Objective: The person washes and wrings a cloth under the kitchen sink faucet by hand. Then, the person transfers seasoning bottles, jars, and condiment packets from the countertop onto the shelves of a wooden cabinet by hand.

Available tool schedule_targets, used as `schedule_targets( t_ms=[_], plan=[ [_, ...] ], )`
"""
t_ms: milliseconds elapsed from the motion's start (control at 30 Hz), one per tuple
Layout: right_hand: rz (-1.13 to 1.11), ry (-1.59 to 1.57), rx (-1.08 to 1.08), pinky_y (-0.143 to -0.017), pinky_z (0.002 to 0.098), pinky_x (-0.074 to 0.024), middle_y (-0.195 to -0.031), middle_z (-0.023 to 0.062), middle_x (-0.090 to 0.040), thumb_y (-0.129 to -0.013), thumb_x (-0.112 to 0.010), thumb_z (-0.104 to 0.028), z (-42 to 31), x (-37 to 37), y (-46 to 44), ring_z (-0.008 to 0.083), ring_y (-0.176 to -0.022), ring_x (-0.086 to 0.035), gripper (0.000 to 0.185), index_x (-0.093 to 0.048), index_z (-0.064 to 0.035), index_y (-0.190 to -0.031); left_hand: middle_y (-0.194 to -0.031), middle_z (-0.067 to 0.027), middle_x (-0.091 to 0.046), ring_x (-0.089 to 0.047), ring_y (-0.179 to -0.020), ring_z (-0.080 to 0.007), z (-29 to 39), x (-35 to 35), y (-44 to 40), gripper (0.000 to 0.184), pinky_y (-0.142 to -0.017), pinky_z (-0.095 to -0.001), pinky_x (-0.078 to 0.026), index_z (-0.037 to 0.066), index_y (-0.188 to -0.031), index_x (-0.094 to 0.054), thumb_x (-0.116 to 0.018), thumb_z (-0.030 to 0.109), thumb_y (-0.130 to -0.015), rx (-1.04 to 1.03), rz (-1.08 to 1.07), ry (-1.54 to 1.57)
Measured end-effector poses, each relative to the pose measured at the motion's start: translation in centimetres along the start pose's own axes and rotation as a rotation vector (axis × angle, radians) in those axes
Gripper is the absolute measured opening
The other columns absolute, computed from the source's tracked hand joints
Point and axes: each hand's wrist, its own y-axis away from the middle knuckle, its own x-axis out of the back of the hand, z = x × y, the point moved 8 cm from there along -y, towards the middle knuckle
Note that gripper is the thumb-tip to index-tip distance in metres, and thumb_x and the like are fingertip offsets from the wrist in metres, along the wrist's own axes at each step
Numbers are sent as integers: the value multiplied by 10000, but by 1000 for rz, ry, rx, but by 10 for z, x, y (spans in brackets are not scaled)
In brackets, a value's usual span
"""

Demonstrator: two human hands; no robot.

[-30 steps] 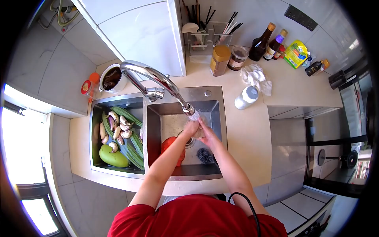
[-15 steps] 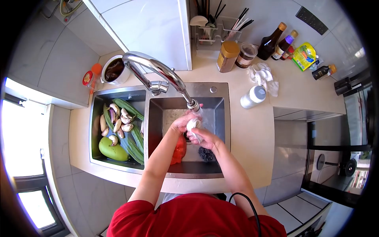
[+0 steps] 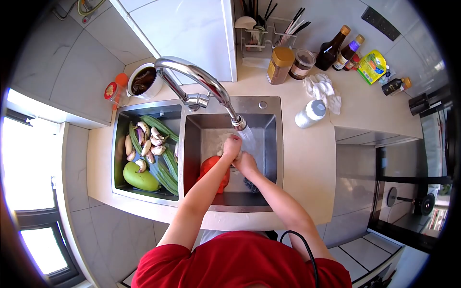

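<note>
Both fists are closed close together over the right sink basin (image 3: 271,158). My left hand (image 3: 232,145) and my right hand (image 3: 247,163) grip a white cloth (image 3: 239,156), mostly hidden by the fingers. Water runs from the faucet (image 3: 238,123) just beyond them, to the right of my left hand. Under my left forearm lies an orange-red mesh or plastic bag (image 3: 208,169). A dark, fuzzy scrubber (image 3: 250,185) sits below my right wrist, partly covered by it.
The left basin (image 3: 120,165) holds ridged green gourds (image 3: 165,127), several purplish-white eggplants (image 3: 158,150) and a large green fruit (image 3: 140,177). A white pot (image 3: 145,80) with dark liquid stands behind. On the right counter are a white bottle (image 3: 310,114), crumpled white cloth (image 3: 322,91), jars and sauce bottles.
My hands have moved down out of the water stream and tightened around the cloth, which is now mostly covered. The view has shifted slightly.
</note>
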Motion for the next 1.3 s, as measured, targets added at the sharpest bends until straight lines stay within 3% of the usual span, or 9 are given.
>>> schedule_targets(
  t_ms=[167,233,333,467,600,633,967,1133,1300],
  plan=[
    [96,-91,56,-781,413,-488,-949,246,-616,-654,-762,-295,2,25,1,366,-910,-610,559,-502,61,-996,-1052,-208,-589,-603,-937,-333,19,29,30,741,-789,-355,-492,-34,-1193,-431,-731,416,-685,-29,135,-125],
    [178,-28,203,-782,375,-491,-976,220,-612,-684,-751,-250,-1,37,-6,308,-902,-620,519,-512,56,-1030,-1089,-178,-555,-586,-967,-276,17,21,44,878,-787,-327,-488,-41,-1215,-372,-798,438,-615,162,-164,269],
    [7,-610,167,-760,292,-502,-1004,113,-615,-842,-618,-108,7,43,-12,205,-891,-616,278,-532,40,-1061,-1084,-114,-556,-578,-969,-221,10,19,33,609,-791,-340,-494,8,-1213,-411,-719,279,-762,174,-290,599],
    [27,-901,-26,-784,321,-496,-994,88,-598,-889,-571,-180,45,61,-38,177,-911,-586,270,-539,4,-1085,-1086,-62,-566,-571,-991,-186,20,22,37,382,-812,-348,-499,76,-1216,-447,-594,169,-875,234,-491,913],
    [-67,-581,45,-781,293,-474,-1046,85,-588,-834,-644,-309,-6,65,-24,165,-962,-565,480,-489,-4,-1171,-1081,-43,-565,-559,-988,-167,28,18,45,317,-834,-341,-472,97,-1169,-480,-581,199,-887,239,-496,1114],
    [200,-284,257,-736,279,-471,-986,84,-612,-799,-680,-315,-15,69,-23,145,-894,-578,487,-520,-4,-1139,-1081,-43,-565,-559,-988,-167,28,14,44,317,-834,-341,-472,97,-1169,-480,-581,199,-887,236,-499,1111],
    [454,-317,175,-555,275,-478,-721,83,-646,-824,-640,-157,24,81,-30,130,-617,-604,208,-620,17,-937,-1055,-73,-578,-559,-976,-141,35,4,63,350,-858,-288,-462,-8,-1134,-516,-624,188,-865,107,-571,979],
    [559,-280,131,-643,338,-491,-764,154,-658,-811,-621,-174,39,115,-33,251,-699,-651,180,-654,-7,-870,-834,-58,-630,-603,-786,-129,-3,29,49,211,-710,-233,-490,-51,-1001,-614,-593,113,-870,203,-305,665],
    [675,-540,239,-655,300,-445,-776,31,-573,-898,-550,-245,37,145,-39,142,-702,-528,238,-566,-12,-944,-809,2,-607,-534,-726,-69,-48,94,25,192,-661,-213,-429,14,-998,-626,-525,138,-893,53,44,808]
  ],
)
